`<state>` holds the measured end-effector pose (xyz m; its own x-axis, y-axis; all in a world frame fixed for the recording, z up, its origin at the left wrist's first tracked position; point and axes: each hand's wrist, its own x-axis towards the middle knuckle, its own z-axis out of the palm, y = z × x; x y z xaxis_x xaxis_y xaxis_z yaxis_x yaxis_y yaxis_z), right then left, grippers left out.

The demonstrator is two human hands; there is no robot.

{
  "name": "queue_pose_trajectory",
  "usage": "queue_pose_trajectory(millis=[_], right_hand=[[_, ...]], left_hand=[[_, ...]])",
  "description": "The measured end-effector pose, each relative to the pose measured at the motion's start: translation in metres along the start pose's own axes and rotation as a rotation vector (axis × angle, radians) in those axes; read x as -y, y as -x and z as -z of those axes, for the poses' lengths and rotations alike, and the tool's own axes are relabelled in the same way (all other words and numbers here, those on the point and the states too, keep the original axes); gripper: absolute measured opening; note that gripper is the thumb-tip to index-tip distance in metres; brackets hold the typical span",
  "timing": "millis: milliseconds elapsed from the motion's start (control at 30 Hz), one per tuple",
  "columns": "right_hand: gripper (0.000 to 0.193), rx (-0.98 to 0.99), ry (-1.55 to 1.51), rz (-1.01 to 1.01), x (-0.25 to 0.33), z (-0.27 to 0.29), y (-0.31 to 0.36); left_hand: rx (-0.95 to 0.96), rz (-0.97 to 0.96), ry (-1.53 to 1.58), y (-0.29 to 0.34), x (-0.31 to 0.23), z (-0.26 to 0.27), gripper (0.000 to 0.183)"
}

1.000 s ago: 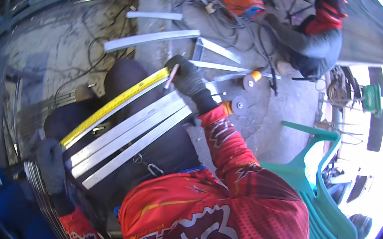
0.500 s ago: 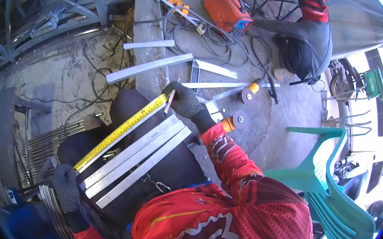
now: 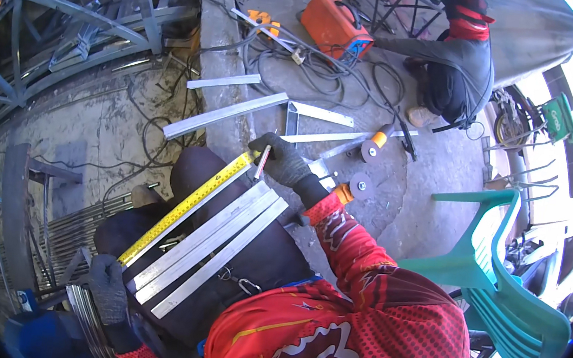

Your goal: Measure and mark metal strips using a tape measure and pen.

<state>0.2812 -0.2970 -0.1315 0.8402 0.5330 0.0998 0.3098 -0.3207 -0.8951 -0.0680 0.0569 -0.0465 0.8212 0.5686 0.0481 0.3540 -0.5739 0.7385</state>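
Observation:
A yellow tape measure lies stretched along a thin metal bar across my thighs, slanting up to the right. My left hand, in a dark grey glove, is closed at the lower end of the tape; the glove partly hides its grip. At the upper end, my right hand, gloved too, is closed round a slim red-and-white marker, held nearly upright beside the tape's end. Beside the tape, several silver metal bars rest on my lap, side by side. A carabiner hangs near my waist.
Cut metal bars and a welded frame lie ahead. Two angle grinders rest on the floor. Beyond are cables and an orange welding machine, with a crouching person. A green plastic chair stands right.
The whole view has shifted slightly. Both hands, the tape measure and the marker keep about the same places relative to one another. The crouching person's head has turned a little.

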Motion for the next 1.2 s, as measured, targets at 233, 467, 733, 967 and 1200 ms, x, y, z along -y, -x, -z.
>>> queue_pose_trajectory(millis=[233,467,733,967,1200], right_hand=[[0.023,-0.083,-0.03,-0.032,0.001,0.016,0.006],[0.005,-0.2,-0.571,0.034,0.048,0.02,-0.014],[0.021,-0.169,-0.375,0.266,0.096,0.008,-0.003],[0.055,0.211,-0.572,0.117,0.116,-0.036,0.001],[0.032,0.343,-0.596,-0.091,0.148,-0.072,0.009]], left_hand=[[-0.017,-0.002,-0.015,-0.002,-0.008,-0.004,0.007],[-0.041,-0.047,-0.036,0.002,-0.009,0.002,0.004],[0.034,-0.03,-0.003,-0.02,-0.018,0.0,0.006],[0.001,-0.071,-0.002,-0.005,-0.006,0.007,0.012],[0.016,-0.064,0.067,-0.009,-0.007,0.008,0.013]])
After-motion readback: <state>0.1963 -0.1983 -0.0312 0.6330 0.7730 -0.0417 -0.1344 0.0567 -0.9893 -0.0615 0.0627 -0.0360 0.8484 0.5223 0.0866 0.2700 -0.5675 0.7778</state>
